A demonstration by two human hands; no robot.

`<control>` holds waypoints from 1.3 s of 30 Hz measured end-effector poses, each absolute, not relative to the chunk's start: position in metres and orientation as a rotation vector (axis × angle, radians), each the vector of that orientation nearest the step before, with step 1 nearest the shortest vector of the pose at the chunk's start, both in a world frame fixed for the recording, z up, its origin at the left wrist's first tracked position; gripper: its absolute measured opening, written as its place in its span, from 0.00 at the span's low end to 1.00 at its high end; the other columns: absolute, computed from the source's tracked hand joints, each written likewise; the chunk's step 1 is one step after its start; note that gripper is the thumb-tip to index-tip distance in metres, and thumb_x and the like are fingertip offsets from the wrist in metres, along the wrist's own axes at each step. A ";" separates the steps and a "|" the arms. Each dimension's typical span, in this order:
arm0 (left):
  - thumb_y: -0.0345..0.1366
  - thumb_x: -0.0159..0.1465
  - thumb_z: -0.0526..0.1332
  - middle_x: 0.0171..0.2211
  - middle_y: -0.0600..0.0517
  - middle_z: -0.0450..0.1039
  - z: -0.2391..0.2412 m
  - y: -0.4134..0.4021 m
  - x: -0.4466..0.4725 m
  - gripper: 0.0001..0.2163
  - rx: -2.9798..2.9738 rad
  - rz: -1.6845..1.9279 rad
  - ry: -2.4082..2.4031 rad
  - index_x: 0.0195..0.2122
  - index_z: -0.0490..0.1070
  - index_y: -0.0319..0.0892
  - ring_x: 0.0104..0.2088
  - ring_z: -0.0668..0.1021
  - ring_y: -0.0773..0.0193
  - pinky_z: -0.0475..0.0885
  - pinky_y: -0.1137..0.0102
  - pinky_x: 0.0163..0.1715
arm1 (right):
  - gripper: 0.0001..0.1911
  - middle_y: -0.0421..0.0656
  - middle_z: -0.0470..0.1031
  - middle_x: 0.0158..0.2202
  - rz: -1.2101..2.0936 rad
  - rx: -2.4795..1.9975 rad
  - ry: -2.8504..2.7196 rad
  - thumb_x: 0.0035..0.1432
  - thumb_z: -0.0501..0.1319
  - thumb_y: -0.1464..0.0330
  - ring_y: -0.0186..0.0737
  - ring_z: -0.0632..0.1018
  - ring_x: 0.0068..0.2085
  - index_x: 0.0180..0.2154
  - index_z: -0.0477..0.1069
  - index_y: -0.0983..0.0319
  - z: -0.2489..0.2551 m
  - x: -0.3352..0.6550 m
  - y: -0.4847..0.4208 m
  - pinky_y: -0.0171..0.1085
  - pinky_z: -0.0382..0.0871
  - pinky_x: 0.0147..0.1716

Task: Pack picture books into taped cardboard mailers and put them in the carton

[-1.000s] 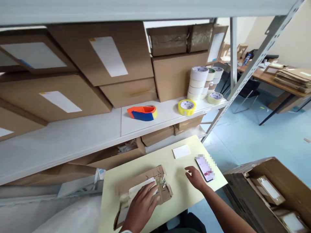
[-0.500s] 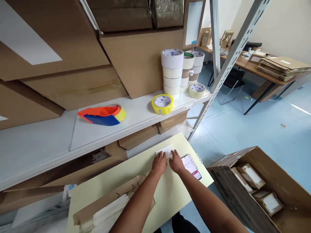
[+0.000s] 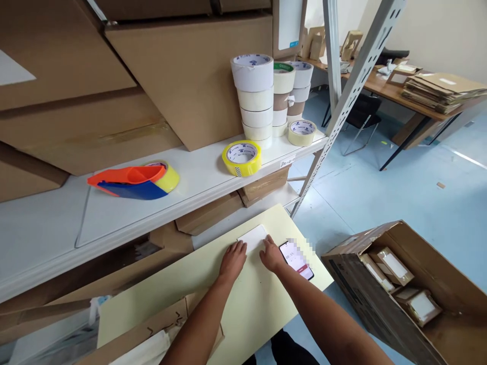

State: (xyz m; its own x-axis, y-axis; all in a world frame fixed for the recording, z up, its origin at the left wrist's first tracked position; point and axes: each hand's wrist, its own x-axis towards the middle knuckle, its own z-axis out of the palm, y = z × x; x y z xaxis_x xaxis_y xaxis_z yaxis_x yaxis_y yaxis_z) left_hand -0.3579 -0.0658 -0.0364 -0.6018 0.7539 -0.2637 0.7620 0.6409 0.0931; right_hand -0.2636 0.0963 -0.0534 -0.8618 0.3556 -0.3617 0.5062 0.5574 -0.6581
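A folded white paper [image 3: 252, 236] lies flat on the pale yellow tabletop [image 3: 205, 271]. My left hand [image 3: 233, 259] rests beside its left end, fingers stretched out flat, the fingertips at the paper's near left corner. At the right end is my right hand [image 3: 271, 254], index finger reaching to the paper's edge and thumb apart from it; the other fingers are partly hidden. Just right of that hand lies a phone [image 3: 297, 260] with a lit screen showing a timer. Neither hand lifts the paper.
An open carton [image 3: 163, 322] with white sheets stands near my left forearm. Shelf: orange-and-blue tape dispenser [image 3: 133, 181], yellow tape roll [image 3: 242, 158], stacked tape rolls [image 3: 253, 101], large cartons [image 3: 198, 76]. Right: large open box [image 3: 357, 274] holding small boxes.
My left hand has moved left along the paper and uncovered more of it. My right hand has stayed near the right end. The view has shifted, bringing the shelf closer.
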 end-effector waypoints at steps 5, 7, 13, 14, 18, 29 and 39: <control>0.21 0.67 0.54 0.49 0.37 0.79 -0.031 -0.053 -0.368 0.15 1.193 0.045 2.502 0.47 0.78 0.38 0.52 0.80 0.52 0.73 0.62 0.54 | 0.28 0.56 0.58 0.72 -1.212 0.743 2.606 0.61 0.57 0.72 0.52 0.70 0.67 0.63 0.68 0.67 -0.057 -0.265 0.098 0.46 0.64 0.67; 0.22 0.66 0.55 0.43 0.40 0.80 -0.028 -0.051 -0.371 0.13 1.159 0.102 2.484 0.41 0.78 0.40 0.49 0.81 0.53 0.72 0.61 0.53 | 0.30 0.57 0.56 0.73 -1.235 0.793 2.601 0.60 0.57 0.72 0.53 0.70 0.67 0.64 0.66 0.68 -0.057 -0.264 0.095 0.47 0.63 0.67; 0.27 0.65 0.60 0.56 0.44 0.76 -0.018 -0.042 -0.389 0.07 0.921 0.322 2.524 0.41 0.75 0.44 0.62 0.73 0.56 0.67 0.66 0.58 | 0.36 0.60 0.62 0.69 -1.523 1.147 2.484 0.62 0.55 0.71 0.53 0.74 0.64 0.70 0.55 0.68 -0.070 -0.263 0.083 0.49 0.68 0.63; 0.29 0.66 0.60 0.53 0.45 0.78 -0.018 -0.042 -0.391 0.06 0.868 0.346 2.515 0.41 0.75 0.44 0.59 0.75 0.57 0.68 0.67 0.55 | 0.36 0.59 0.67 0.67 -1.577 1.192 2.427 0.63 0.54 0.70 0.51 0.76 0.62 0.71 0.53 0.67 -0.071 -0.265 0.083 0.48 0.71 0.61; 0.35 0.68 0.60 0.45 0.48 0.81 -0.018 -0.046 -0.381 0.06 0.664 0.414 2.468 0.44 0.74 0.45 0.48 0.80 0.58 0.69 0.68 0.47 | 0.32 0.57 0.74 0.61 -1.519 1.148 2.388 0.71 0.47 0.63 0.49 0.79 0.59 0.71 0.53 0.67 -0.067 -0.283 0.093 0.46 0.74 0.57; 0.44 0.72 0.53 0.35 0.51 0.84 -0.008 -0.062 -0.353 0.16 0.191 0.689 2.394 0.39 0.77 0.43 0.32 0.84 0.67 0.73 0.76 0.35 | 0.30 0.53 0.71 0.65 -1.157 0.428 2.636 0.60 0.58 0.72 0.53 0.70 0.66 0.65 0.68 0.63 -0.030 -0.315 0.104 0.50 0.58 0.67; 0.44 0.70 0.53 0.35 0.48 0.84 0.032 -0.100 -0.394 0.14 0.107 0.460 2.602 0.40 0.76 0.44 0.39 0.84 0.57 0.73 0.70 0.37 | 0.33 0.56 0.59 0.72 -0.650 -0.102 2.782 0.57 0.65 0.70 0.59 0.60 0.71 0.64 0.67 0.63 -0.040 -0.304 0.084 0.58 0.47 0.70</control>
